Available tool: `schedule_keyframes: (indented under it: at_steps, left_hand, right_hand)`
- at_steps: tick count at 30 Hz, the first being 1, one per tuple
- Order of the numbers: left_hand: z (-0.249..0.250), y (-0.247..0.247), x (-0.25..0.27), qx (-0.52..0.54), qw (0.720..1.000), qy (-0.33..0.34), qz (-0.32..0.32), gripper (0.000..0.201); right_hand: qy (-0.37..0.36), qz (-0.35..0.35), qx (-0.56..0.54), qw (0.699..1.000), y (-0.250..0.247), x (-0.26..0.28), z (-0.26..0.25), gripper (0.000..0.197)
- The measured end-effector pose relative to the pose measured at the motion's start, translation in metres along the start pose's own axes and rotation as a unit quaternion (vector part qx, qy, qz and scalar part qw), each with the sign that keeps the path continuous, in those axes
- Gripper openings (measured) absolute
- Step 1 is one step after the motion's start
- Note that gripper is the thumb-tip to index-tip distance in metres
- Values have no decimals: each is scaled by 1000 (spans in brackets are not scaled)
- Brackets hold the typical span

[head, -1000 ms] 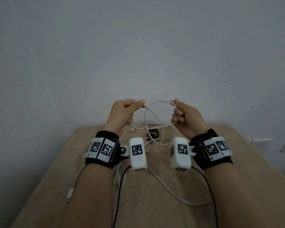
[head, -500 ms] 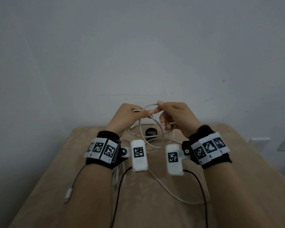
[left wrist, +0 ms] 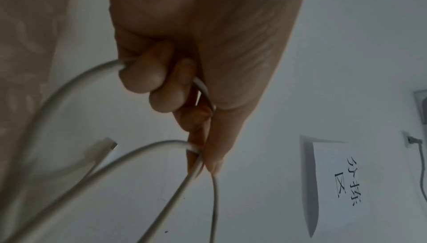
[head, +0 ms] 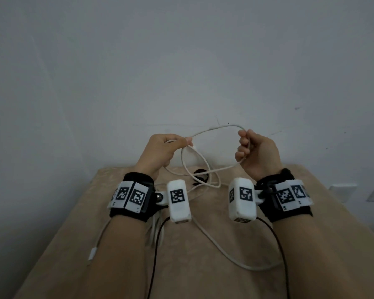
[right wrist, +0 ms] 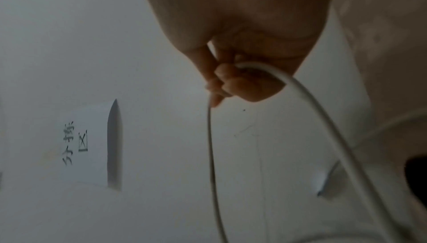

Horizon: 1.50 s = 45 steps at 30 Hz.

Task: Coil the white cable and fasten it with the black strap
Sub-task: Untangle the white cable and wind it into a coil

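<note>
Both hands are raised above the far end of the table with the white cable [head: 216, 128] strung between them in an arc. My left hand [head: 160, 151] pinches gathered loops of the cable [left wrist: 138, 155] between thumb and fingers, and a connector end [left wrist: 108, 144] hangs loose beside them. My right hand [head: 254, 153] grips the cable [right wrist: 300, 91] in curled fingers. A loop [head: 194, 169] droops between the hands. Under it the black strap [head: 201, 175] lies on the table, partly hidden by the cable. The rest of the cable [head: 222, 253] trails toward me across the tabletop.
The beige table [head: 214, 281] ends at a white wall [head: 181, 61]. A second white cable with a plug [head: 93, 254] lies under my left forearm. Black wires [head: 276, 240] run from the wrist cameras. Wall sockets [head: 341, 193] sit at the right; a paper sign [left wrist: 335, 183] hangs on the wall.
The hands, together half a second ago, have parted, the right one moving rightward and drawing out a fresh arc of cable. The left hand keeps its pinch on the loops.
</note>
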<state>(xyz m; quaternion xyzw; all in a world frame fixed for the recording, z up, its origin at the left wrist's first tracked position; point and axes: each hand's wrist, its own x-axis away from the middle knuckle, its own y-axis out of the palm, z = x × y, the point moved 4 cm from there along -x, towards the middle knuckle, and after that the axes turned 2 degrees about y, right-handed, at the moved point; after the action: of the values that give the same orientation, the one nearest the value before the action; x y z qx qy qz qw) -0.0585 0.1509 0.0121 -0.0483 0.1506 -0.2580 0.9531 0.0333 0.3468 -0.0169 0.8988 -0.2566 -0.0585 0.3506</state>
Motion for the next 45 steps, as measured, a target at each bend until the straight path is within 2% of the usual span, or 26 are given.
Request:
schedule_keyframes:
  at_steps: [2, 3, 5, 7, 8, 11, 13, 16, 19, 21, 24, 26, 28, 30, 31, 33, 35, 37, 39, 40, 41, 43, 45]
  left_hand:
    - [2, 3, 1, -6, 1000, 7, -8, 19]
    - [5, 6, 2, -15, 1000, 11, -20, 19]
    - [10, 13, 5, -36, 998, 21, -47, 17]
    - [15, 20, 8, -50, 996, 30, -68, 14]
    - [16, 22, 9, -54, 995, 33, -74, 15]
    - [14, 21, 7, -59, 995, 37, -69, 20]
    - [9, 19, 4, -60, 996, 38, -59, 27]
    - [9, 18, 4, -62, 996, 39, -56, 26]
    - [10, 14, 6, -71, 995, 27, -64, 21]
    - [6, 7, 4, -55, 997, 19, -47, 24]
    - [1, -3, 1, -24, 999, 18, -20, 23]
    - [-1, -6, 0, -13, 1000, 13, -11, 23]
    - [-2, -5, -1, -10, 1000, 14, -12, 23]
    - [-2, -1, -2, -18, 1000, 16, -18, 23]
    - [-1, 3, -1, -25, 999, 20, -26, 23]
    - [1, 10, -1, -38, 998, 26, -45, 23]
    - [0, 14, -1, -44, 997, 29, -57, 25]
    - [1, 15, -1, -44, 997, 33, -61, 28]
    - [3, 14, 0, -47, 996, 37, -63, 30]
    - [4, 13, 1, -48, 996, 39, -62, 29]
    - [3, 12, 1, -43, 997, 33, -56, 28]
    - [-5, 6, -3, 2, 999, 3, -35, 27]
    - [-13, -2, -9, 52, 998, -20, -2, 28]
  right_hand:
    - [11, 49, 87, 995, -7, -1, 0, 17]
    - [-6, 67, 140, 988, -8, -1, -1, 15]
    - [-91, 81, 237, 964, -1, 2, -8, 17]
    - [-179, 49, 304, 935, 18, 9, -11, 18]
    - [-197, 12, 335, 921, 28, 12, -10, 16]
    - [-171, -89, 462, 866, 45, 17, 4, 9]
    - [-161, -105, 493, 848, 46, 18, 10, 11]
    - [-165, -85, 423, 887, 44, 20, 10, 15]
    - [-131, -32, 250, 959, 36, 17, 2, 17]
    - [-76, 7, 113, 991, 25, 12, -2, 18]
    - [-37, 72, -47, 996, 3, 3, -3, 23]
    - [-52, 137, -85, 986, -14, -1, -5, 22]
    - [-91, 200, -37, 975, -27, -1, -9, 12]
    - [-145, 232, 107, 956, -29, 1, -15, 23]
    - [-179, 222, 179, 942, -24, 2, -19, 28]
    - [-231, 144, 272, 923, -2, 7, -20, 30]
    - [-240, 17, 339, 910, 26, 12, -12, 26]
    - [-205, -84, 451, 864, 45, 15, 5, 21]
    - [-186, -123, 539, 812, 52, 16, 18, 17]
    - [-184, -122, 546, 808, 53, 16, 21, 16]
    - [-186, -114, 532, 818, 52, 16, 21, 17]
    - [-198, -61, 473, 856, 44, 14, 15, 20]
    - [-206, 25, 397, 894, 27, 9, 4, 22]
